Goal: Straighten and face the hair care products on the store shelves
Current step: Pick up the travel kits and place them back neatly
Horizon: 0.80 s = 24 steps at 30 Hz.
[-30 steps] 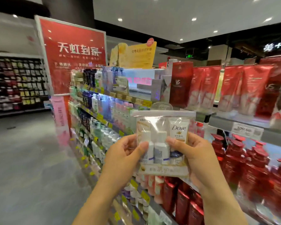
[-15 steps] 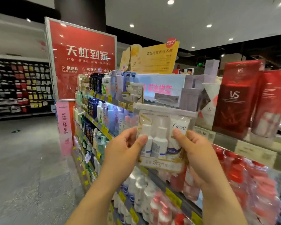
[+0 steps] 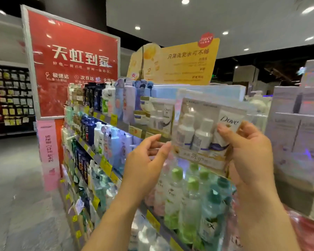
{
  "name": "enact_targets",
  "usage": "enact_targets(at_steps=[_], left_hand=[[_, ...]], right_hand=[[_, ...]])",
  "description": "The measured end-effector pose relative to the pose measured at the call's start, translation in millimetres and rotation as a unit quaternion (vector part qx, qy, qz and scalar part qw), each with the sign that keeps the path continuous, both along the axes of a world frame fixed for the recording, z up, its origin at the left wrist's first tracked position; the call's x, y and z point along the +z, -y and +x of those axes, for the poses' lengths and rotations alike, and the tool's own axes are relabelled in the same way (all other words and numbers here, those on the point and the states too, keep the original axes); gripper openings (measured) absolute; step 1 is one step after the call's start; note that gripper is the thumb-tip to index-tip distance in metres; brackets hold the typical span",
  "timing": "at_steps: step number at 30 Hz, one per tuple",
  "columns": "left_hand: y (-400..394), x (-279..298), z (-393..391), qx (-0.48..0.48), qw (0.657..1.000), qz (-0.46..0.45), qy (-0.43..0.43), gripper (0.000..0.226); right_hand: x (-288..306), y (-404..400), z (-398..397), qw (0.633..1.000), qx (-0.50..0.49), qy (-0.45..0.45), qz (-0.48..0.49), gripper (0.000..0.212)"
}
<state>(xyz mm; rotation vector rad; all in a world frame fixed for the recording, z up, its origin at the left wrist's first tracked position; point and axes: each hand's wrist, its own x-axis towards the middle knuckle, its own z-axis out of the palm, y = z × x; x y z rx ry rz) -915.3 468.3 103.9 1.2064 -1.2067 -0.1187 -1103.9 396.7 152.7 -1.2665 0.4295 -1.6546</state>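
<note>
Gripping the clear plastic Dove travel-kit pouch [image 3: 205, 131] by its right edge, the right hand [image 3: 250, 153] lifts it before the top shelf [image 3: 123, 125]. The left hand [image 3: 145, 160], fingers curled, pinches its lower-left corner. Slippery film could slide free, toppling 3 small bottles.

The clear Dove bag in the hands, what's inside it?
Inside the clear Dove bag are two little white bottles and a white Dove tube. A printed card hides their bottoms.

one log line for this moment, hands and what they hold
right hand: holds Dove travel kit | left hand: at kit's left edge, grip unclear | kit: raised before top shelf
</note>
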Motion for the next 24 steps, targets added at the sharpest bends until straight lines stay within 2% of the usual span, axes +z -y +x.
enact_targets(at_steps=[2, 6, 11, 15, 20, 24], left_hand=[[30, 2, 31, -0.008, 1.000, -0.002, 0.005, 0.033], [90, 15, 88, -0.017, 0.999, -0.019, 0.036, 0.025], [153, 32, 139, -0.043, 0.995, -0.053, 0.067, 0.038], [193, 41, 161, -0.065, 0.992, -0.067, 0.088, 0.043], [225, 41, 173, -0.114, 0.991, -0.039, 0.063, 0.063], [238, 40, 171, -0.150, 0.988, -0.026, 0.029, 0.068]], right_hand=[[10, 19, 20, 0.999, -0.041, 0.017, -0.021, 0.018], [32, 49, 50, 0.988, -0.129, 0.041, -0.079, 0.016], [61, 88, 77, 0.961, -0.251, 0.051, -0.100, 0.016], [81, 118, 98, 0.942, -0.325, 0.010, -0.088, 0.016], [88, 147, 129, 0.945, -0.315, -0.070, -0.047, 0.017], [82, 162, 144, 0.949, -0.290, -0.124, -0.014, 0.009]])
